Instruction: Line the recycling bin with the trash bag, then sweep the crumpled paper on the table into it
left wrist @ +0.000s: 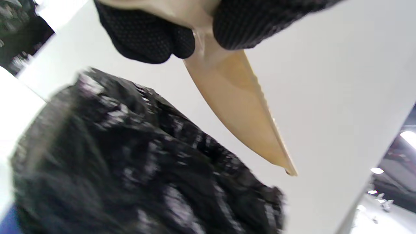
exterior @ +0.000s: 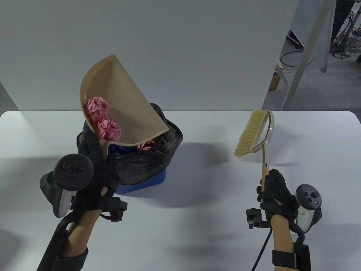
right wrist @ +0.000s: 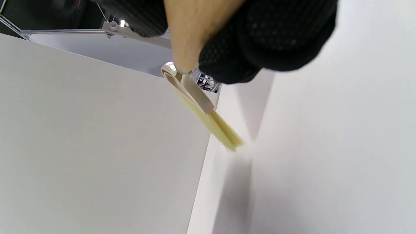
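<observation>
My left hand (exterior: pixel 94 158) grips the handle of a beige dustpan (exterior: pixel 127 107), tilted steeply over the blue recycling bin (exterior: pixel 146 185) lined with a black trash bag (exterior: pixel 152 155). Two pink crumpled paper balls (exterior: pixel 97 108) cling inside the pan, and a third paper ball (exterior: pixel 146 146) shows at the bag's mouth under the pan's lip. In the left wrist view the dustpan (left wrist: pixel 240 107) hangs over the blurred black bag (left wrist: pixel 130 169). My right hand (exterior: pixel 272 189) holds the wooden handle of a hand brush (exterior: pixel 253 134) upright above the table, bristles to the left. The brush (right wrist: pixel 201 107) also shows in the right wrist view.
The white table (exterior: pixel 214 214) spreads around the bin, backed by a white wall panel (exterior: pixel 169 42). Beyond the table's right end are a grey floor, cables and a table leg (exterior: pixel 304 56).
</observation>
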{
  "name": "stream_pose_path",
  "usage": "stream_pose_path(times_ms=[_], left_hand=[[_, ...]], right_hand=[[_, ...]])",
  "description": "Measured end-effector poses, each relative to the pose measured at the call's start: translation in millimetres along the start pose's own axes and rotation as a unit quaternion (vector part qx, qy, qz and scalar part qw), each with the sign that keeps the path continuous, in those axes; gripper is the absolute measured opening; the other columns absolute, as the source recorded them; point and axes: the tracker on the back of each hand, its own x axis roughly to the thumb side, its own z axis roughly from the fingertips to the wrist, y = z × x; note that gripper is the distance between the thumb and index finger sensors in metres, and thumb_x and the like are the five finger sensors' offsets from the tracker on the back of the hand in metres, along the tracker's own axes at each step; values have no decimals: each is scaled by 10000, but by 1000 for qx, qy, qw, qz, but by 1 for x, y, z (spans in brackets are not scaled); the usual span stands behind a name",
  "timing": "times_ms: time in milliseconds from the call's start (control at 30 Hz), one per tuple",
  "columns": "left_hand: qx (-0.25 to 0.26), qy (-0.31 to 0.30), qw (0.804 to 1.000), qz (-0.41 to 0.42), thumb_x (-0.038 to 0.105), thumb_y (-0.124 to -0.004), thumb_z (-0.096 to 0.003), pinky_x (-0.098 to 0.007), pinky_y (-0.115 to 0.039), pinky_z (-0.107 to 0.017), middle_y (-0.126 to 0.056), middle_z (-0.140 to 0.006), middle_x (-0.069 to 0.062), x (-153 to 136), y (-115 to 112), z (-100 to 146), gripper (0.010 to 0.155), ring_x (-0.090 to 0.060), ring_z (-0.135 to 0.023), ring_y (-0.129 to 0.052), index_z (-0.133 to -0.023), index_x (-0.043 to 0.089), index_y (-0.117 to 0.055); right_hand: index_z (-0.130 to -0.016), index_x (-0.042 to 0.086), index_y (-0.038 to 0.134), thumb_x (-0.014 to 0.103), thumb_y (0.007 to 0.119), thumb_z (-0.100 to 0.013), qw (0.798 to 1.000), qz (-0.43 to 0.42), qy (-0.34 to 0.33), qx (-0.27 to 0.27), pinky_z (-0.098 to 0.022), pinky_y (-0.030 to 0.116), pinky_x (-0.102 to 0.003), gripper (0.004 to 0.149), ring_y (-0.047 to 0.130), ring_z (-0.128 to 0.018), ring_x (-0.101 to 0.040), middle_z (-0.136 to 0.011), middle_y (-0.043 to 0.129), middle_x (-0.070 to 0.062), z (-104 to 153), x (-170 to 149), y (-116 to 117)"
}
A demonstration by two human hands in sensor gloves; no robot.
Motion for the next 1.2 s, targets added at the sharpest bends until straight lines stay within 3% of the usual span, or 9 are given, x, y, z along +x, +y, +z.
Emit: stream_pose_path(times_ms=[133, 267, 500, 900, 1067, 1200], left_hand=[[18, -15, 992, -123, 190, -760, -575, -538, -806, -649, -367, -1186, -284, -3, -3, -1, 789, -433, -957, -742, -1156, 50, -245], [74, -62, 956, -277, 189, -784, -565, -528, -810, -659, -401, -1202, -244, 4, -18, 9, 785, -411, -968, -757, -1168, 90, -291], [127, -77, 939, -309, 188, -793, -560, -526, -805, -667, -412, -1207, -226, 6, -23, 19, 785, -403, -974, -756, -1172, 107, -307], [173, -76, 968, -164, 203, -772, -568, -522, -793, -676, -395, -1200, -241, 35, -29, 38, 785, -399, -978, -735, -1169, 86, -281], [125, -127, 982, -61, 215, -767, -572, -508, -797, -683, -389, -1203, -237, 52, -50, 47, 786, -389, -983, -734, -1169, 89, -272], [46, -173, 984, 19, 224, -766, -574, -498, -803, -687, -388, -1204, -230, 70, -83, 52, 788, -378, -987, -736, -1169, 93, -266]], right_hand=[[-1099, 10, 413, 294, 561, -636, 1000, 3, 5, 0, -358, 860, -380, 563, 886, -579, -321, -958, 657, -300, 0, -1, 1], [-1099, 9, 413, 295, 561, -636, 1000, 9, 8, -2, -359, 861, -379, 564, 886, -579, -321, -958, 656, -300, 1, -1, 1], [-1099, 9, 413, 295, 561, -636, 1000, 14, 15, -4, -359, 860, -382, 564, 885, -580, -323, -958, 656, -301, 1, -2, 1], [-1099, 8, 412, 295, 565, -635, 1000, 11, 16, -1, -360, 860, -381, 566, 886, -580, -323, -958, 656, -302, 0, -3, 2], [-1099, 8, 406, 298, 567, -635, 1000, 2, 15, -4, -364, 860, -380, 571, 884, -585, -321, -962, 649, -301, 0, -2, 1], [-1101, 10, 394, 300, 567, -635, 1000, -9, -1, -9, -370, 860, -377, 575, 881, -592, -318, -968, 640, -298, 2, 1, 0]])
